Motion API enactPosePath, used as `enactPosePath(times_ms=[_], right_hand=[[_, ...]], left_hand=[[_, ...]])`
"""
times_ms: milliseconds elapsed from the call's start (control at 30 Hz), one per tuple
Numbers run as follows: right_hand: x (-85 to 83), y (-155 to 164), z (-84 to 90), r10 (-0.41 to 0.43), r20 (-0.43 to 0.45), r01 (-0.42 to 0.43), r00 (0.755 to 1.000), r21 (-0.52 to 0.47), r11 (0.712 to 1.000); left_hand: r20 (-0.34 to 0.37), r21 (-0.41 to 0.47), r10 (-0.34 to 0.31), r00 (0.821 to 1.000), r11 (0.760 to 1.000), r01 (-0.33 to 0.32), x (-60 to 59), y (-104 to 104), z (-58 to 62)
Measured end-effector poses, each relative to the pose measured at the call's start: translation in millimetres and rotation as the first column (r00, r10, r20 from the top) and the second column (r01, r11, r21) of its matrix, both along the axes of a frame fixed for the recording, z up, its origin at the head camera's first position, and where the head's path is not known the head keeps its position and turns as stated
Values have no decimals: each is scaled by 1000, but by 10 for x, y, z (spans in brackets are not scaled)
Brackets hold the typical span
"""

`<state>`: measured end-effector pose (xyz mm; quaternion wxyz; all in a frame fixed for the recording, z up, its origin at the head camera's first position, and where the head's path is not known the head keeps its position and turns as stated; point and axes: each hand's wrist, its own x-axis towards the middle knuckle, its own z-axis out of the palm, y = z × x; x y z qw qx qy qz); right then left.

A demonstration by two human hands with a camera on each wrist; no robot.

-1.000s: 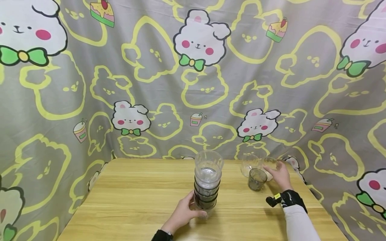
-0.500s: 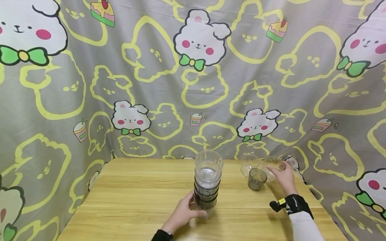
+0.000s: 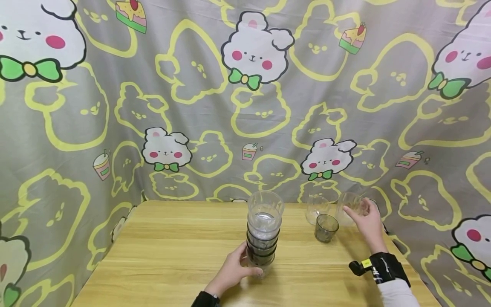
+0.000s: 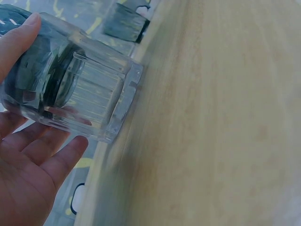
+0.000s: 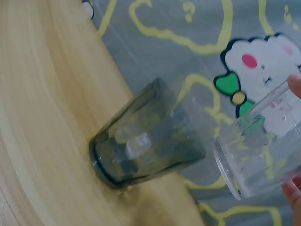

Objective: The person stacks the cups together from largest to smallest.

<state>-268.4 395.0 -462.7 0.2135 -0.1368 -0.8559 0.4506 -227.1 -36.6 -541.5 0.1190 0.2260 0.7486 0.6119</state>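
A tall stack of nested clear and dark glasses (image 3: pixel 264 232) stands on the wooden table (image 3: pixel 168 256). My left hand (image 3: pixel 234 270) grips the bottom of the stack (image 4: pixel 70 80), fingers curled round it. My right hand (image 3: pixel 366 221) holds a clear glass (image 3: pixel 350 208), lifted a little off the table at the far right; the right wrist view shows that clear glass (image 5: pixel 263 150) in the air. Next to it a dark glass (image 3: pixel 326 228) and another clear glass (image 3: pixel 316 208) stand on the table. The dark glass (image 5: pixel 146 136) fills the middle of the right wrist view.
A grey curtain (image 3: pixel 245 106) with yellow outlines and white bunny prints hangs right behind the table and wraps round both sides. The table's far edge (image 3: pixel 215 202) meets the curtain. A black wrist strap (image 3: pixel 379 266) sits on my right forearm.
My right hand has closed on the clear glass at the far right and raised it slightly, drifting to the right. The left hand and the stack have stayed put.
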Motion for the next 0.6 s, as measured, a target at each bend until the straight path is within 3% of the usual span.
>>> enactPosePath(times_ms=[600], right_hand=[[287, -556, 709, 36, -119, -26, 992, 84, 996]], left_hand=[[-6, -6, 10, 1000, 1000, -10, -5, -3, -8]])
